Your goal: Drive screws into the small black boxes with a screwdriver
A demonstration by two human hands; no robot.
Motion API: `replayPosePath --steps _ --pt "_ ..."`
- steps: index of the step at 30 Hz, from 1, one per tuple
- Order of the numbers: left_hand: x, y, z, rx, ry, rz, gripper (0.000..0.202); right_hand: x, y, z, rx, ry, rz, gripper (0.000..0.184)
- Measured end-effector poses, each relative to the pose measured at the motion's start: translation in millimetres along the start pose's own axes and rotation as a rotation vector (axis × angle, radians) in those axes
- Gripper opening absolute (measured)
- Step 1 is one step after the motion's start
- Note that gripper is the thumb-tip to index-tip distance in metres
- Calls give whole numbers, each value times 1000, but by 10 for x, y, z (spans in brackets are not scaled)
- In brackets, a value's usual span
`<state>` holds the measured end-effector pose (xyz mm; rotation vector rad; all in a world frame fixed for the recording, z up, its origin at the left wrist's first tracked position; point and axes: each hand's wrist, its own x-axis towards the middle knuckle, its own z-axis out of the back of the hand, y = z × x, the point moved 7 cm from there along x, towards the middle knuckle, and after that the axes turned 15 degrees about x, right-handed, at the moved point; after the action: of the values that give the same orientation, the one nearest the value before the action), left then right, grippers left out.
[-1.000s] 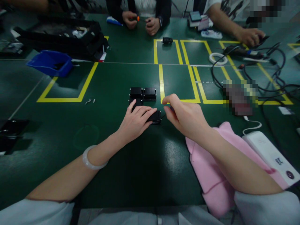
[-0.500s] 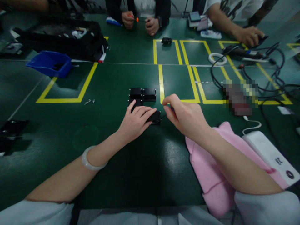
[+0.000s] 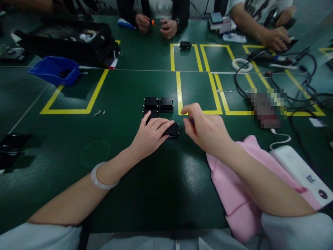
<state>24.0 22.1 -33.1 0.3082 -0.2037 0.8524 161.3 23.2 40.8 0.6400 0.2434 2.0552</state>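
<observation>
Several small black blocks [image 3: 166, 104] with silver screws at their corners sit together mid-table. My left hand [image 3: 152, 135] lies palm down over the nearer ones. Its thumb and index finger hold the nearest black block [image 3: 172, 130] against the table, and its other fingers rest over the block behind. My right hand [image 3: 204, 126] is curled just to the right, around what looks like a slim screwdriver [image 3: 181, 130]. The thin dark shaft points at the held block's right end; most of its handle is hidden by my fingers.
Loose screws [image 3: 99, 113] lie to the left, below a blue bin [image 3: 56, 71] and a large black housing [image 3: 101, 45]. Pink cloth [image 3: 226, 184] and a white power bank [image 3: 299, 170] lie by my right arm. Cables [image 3: 312, 73] spread at right; co-workers' hands are across the table.
My right index finger has lifted and opened slightly away from the thumb, and the hand has shifted a little right. My left hand and the blocks stay put.
</observation>
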Motion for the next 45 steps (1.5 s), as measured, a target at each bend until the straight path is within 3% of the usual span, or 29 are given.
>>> replayPosePath --steps 5,11,16,20,30,35,37,39,43,45 --pt "-2 -1 -7 20 12 2 42 -1 -10 -7 -46 58 -4 36" --pt "2 -2 5 15 12 4 42 -10 40 27 -4 -6 51 27" --pt "2 1 6 8 13 5 42 -20 20 -2 -35 40 26 38" --pt "2 -1 6 14 20 3 42 -18 20 10 -20 12 30 29" --pt "4 -4 13 15 23 4 42 -19 19 7 9 -18 39 26" --pt "-13 50 136 14 5 9 42 -11 17 -12 -7 9 19 32" --pt "-59 215 245 23 -10 63 42 -13 26 -10 -9 7 29 30" --pt "-158 518 347 41 -4 180 40 -18 25 -12 -10 8 32 27" --pt "-573 1422 367 154 149 544 40 -29 18 -10 -5 5 36 26" --pt "-851 1867 260 208 287 709 40 -31 20 -6 -3 2 41 25"
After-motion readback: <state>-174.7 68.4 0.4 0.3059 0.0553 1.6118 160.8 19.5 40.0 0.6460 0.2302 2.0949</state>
